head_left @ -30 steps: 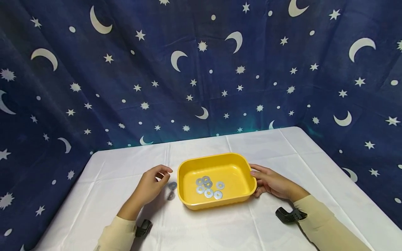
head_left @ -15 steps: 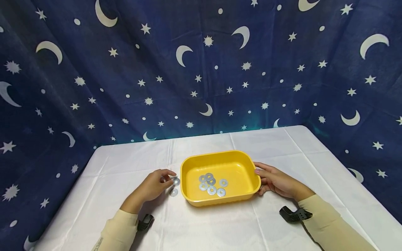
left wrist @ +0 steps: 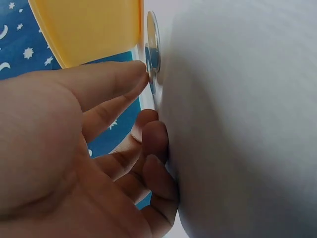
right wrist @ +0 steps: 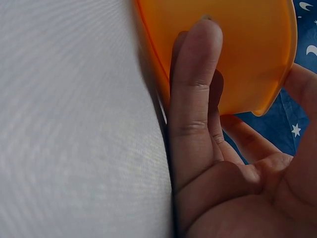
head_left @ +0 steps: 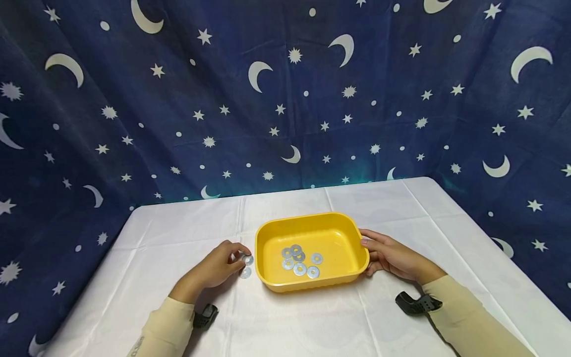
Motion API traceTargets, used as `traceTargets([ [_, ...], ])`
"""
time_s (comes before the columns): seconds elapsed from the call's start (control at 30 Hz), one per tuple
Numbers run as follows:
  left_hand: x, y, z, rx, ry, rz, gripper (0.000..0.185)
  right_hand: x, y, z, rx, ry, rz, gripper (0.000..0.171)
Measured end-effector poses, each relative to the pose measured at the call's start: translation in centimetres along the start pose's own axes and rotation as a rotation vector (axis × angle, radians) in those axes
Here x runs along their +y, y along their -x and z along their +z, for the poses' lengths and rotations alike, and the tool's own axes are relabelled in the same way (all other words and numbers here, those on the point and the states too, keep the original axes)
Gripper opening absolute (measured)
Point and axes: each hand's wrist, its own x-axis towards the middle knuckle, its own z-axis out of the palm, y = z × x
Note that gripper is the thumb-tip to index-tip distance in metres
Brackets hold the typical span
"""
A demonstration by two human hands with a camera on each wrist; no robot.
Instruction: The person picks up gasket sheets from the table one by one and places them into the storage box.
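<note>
A yellow plastic tray [head_left: 308,285] stands on the white cloth with several flat metal washers [head_left: 300,269] lying loose inside. Left of it, my left hand [head_left: 218,265] has thumb and index finger at the rim of a washer [head_left: 248,259], pinching it close to the cloth. A second washer [head_left: 245,272] lies just nearer to me. The left wrist view shows both washers [left wrist: 154,37] almost edge-on, the thumb tip [left wrist: 141,72] right against one. My right hand [head_left: 394,258] holds the tray's right end, thumb by the rim, fingers [right wrist: 195,84] along its outer wall.
The table [head_left: 294,327] is covered with a creased white cloth. Behind it and at both sides hangs a dark blue curtain [head_left: 232,89] with moons and stars. Black wrist straps [head_left: 417,303] sit at both cuffs.
My left hand has moved right and down to the farther washer beside the tray, and its thumb and index finger have closed in on it. The right hand keeps its hold.
</note>
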Motion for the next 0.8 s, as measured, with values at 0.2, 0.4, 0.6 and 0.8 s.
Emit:
traceTargets([
  [0.2, 0.02, -0.05, 0.17, 0.008, 0.006, -0.035, 0.016, 0.01, -0.05, -0.01, 0.005, -0.010, 0.002, 0.069],
  [0.4, 0.00, 0.10, 0.25, 0.006, 0.018, -0.070, 0.017, -0.05, -0.06, 0.10, 0.012, -0.011, 0.005, 0.071],
  [0.6, 0.09, 0.33, 0.09, -0.028, 0.011, -0.067, 0.019, 0.00, -0.07, 0.15, 0.020, -0.010, 0.009, 0.072],
  [0.8, 0.02, 0.44, 0.07, -0.034, 0.005, -0.065, 0.019, 0.06, -0.14, 0.19, 0.020, -0.015, 0.006, 0.071],
])
